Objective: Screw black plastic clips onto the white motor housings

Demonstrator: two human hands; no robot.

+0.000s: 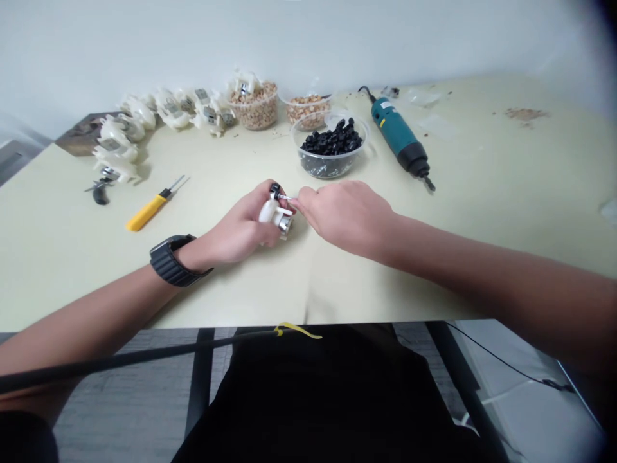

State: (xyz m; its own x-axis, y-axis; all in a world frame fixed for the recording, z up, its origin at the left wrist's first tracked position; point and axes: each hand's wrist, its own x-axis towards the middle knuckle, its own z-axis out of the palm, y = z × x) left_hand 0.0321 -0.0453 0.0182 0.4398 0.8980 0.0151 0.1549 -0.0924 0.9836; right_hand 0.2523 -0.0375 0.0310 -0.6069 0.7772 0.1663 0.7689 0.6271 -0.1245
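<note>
My left hand (236, 231) is closed around a white plastic housing (267, 212) with a round silvery metal part (285, 224) on its side. A small black piece (275, 188) sits at the top of that housing, by my left fingertips. From the right, my right hand (354, 215) pinches a thin metal piece (285, 197) that reaches to the black piece. Its far end is hidden by my fingers, so its kind is unclear. Both hands are just above the table, in front of a clear bowl (322, 168) of black plastic parts (332, 139).
A yellow-handled screwdriver (148, 211) lies left of my hands. Several white housings (168, 109) line the back left, near two tubs (254, 112) of small tan pieces. A green electric screwdriver (398, 132) lies at the back right. A black cable (144, 357) crosses below the table edge.
</note>
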